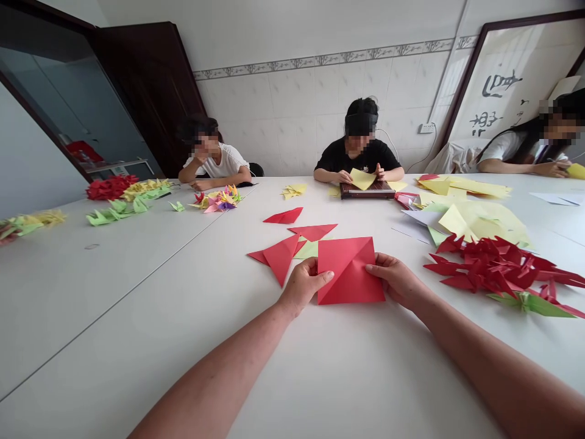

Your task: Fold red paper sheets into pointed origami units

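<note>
A square sheet of red origami paper [350,280] is held up over the table in front of me, with a diagonal crease from lower left to upper right. My left hand [305,283] pinches its left edge, thumb on the near face and fingers behind. On the opposite edge, my right hand [392,274] grips the same sheet in the same way. Just beyond my left hand lie several folded red paper triangles [280,259], with a piece of light green paper [307,249] partly under them. Fingers behind the sheet are partly hidden.
A heap of red folded paper cranes [498,265] lies to the right, before loose yellow sheets [489,213]. More folded cranes [114,213] sit far left on the white table [137,341]. Across it, one person [359,155] handles yellow paper; others sit at either side.
</note>
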Demonstrator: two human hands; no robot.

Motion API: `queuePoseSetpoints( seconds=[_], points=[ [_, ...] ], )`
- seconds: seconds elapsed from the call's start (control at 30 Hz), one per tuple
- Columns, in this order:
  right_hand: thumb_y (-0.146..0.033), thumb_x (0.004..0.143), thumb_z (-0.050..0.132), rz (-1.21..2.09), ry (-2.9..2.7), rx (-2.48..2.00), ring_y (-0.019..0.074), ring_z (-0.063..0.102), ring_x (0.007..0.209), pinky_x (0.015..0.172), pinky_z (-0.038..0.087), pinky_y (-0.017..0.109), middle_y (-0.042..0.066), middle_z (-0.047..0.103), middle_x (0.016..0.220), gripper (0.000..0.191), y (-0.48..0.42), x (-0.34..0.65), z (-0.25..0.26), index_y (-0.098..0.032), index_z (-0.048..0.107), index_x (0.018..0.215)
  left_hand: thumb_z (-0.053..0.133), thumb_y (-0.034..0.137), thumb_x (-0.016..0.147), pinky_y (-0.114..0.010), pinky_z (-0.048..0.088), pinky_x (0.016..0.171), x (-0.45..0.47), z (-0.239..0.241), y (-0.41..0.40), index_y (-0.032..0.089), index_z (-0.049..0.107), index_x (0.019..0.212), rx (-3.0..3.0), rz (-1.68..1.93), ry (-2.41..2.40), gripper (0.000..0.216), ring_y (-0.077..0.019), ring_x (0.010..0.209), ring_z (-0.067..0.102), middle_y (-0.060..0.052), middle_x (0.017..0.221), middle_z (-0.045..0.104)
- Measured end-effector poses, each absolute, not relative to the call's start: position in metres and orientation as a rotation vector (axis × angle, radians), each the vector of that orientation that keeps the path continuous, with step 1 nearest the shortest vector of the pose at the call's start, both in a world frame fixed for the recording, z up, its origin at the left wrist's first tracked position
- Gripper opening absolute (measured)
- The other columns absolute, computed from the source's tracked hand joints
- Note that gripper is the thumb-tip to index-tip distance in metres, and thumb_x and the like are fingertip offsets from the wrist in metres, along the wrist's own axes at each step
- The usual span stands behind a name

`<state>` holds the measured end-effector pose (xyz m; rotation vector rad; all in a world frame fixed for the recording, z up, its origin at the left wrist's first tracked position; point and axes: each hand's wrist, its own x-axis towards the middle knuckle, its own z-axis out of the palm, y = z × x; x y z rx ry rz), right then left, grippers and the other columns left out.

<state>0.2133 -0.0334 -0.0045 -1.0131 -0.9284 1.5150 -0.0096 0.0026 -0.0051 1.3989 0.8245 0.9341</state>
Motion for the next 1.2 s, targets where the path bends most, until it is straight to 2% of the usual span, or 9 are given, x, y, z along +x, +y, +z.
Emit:
queuePoseSetpoints(
  seconds=[0.1,0.27,0.37,0.47,0.67,0.9,1.2],
  points=[
    [-0.033,0.065,0.08,1.518,-0.917,-1.036,0.0222,0.069,0.081,0.072,0.056,0.035,0.006,0.073,0.098,0.032,-0.034,0.212,-0.004,-0.022,0.066,0.092,0.068,0.03,0.074,-0.032,0.052,0.074,-0.009,-0.004,0.0,0.019,0.065,0.101,1.427,0.916,0.869,0.029,-0.0208,0.087,0.065,-0.006,0.097,0.07],
    [-0.037,0.065,0.079,1.458,-0.895,-1.113,0.0231,0.069,0.075,0.066,0.055,0.035,0.007,0.074,0.091,0.027,-0.033,0.214,-0.008,-0.023,0.063,0.081,0.063,0.022,0.073,-0.026,0.047,0.059,-0.005,-0.006,-0.009,0.018,0.063,0.082,1.69,0.898,0.994,0.01,-0.0173,0.071,0.061,-0.003,0.079,0.067],
    [-0.038,0.067,0.077,1.448,-0.908,-1.137,0.0237,0.069,0.075,0.063,0.055,0.034,0.007,0.073,0.091,0.024,-0.032,0.215,-0.011,-0.024,0.065,0.083,0.06,0.02,0.073,-0.023,0.041,0.052,-0.003,-0.005,-0.014,0.019,0.058,0.075,1.765,0.849,1.027,0.003,-0.0132,0.06,0.054,0.001,0.069,0.061],
    [-0.038,0.068,0.076,1.455,-0.921,-1.124,0.025,0.07,0.079,0.067,0.056,0.036,0.008,0.074,0.094,0.025,-0.032,0.215,-0.012,-0.024,0.066,0.086,0.06,0.02,0.072,-0.022,0.038,0.049,-0.002,-0.004,-0.015,0.019,0.056,0.072,1.748,0.845,1.042,0.005,-0.011,0.055,0.048,0.003,0.064,0.056],
    [-0.034,0.066,0.079,1.509,-0.872,-1.072,0.0283,0.07,0.084,0.074,0.057,0.042,0.009,0.074,0.097,0.033,-0.034,0.212,-0.008,-0.023,0.069,0.095,0.059,0.022,0.075,-0.022,0.039,0.052,-0.004,-0.004,-0.013,0.019,0.059,0.084,1.747,0.903,1.027,0.009,-0.0108,0.058,0.048,0.003,0.068,0.057],
    [-0.033,0.068,0.077,1.479,-0.821,-1.15,0.0272,0.071,0.079,0.067,0.057,0.039,0.009,0.074,0.095,0.027,-0.034,0.213,-0.008,-0.024,0.069,0.093,0.062,0.028,0.075,-0.023,0.038,0.05,-0.003,-0.01,-0.012,0.018,0.058,0.079,1.749,0.915,1.027,0.012,-0.0111,0.056,0.046,0.002,0.065,0.055],
    [-0.032,0.066,0.079,1.479,-0.842,-1.067,0.0262,0.07,0.084,0.071,0.057,0.037,0.006,0.074,0.096,0.029,-0.034,0.21,-0.005,-0.023,0.068,0.091,0.064,0.035,0.078,-0.024,0.043,0.058,-0.006,0.0,-0.007,0.018,0.06,0.085,1.585,0.95,0.979,0.019,-0.0132,0.063,0.055,0.0,0.072,0.063]
  ],
)
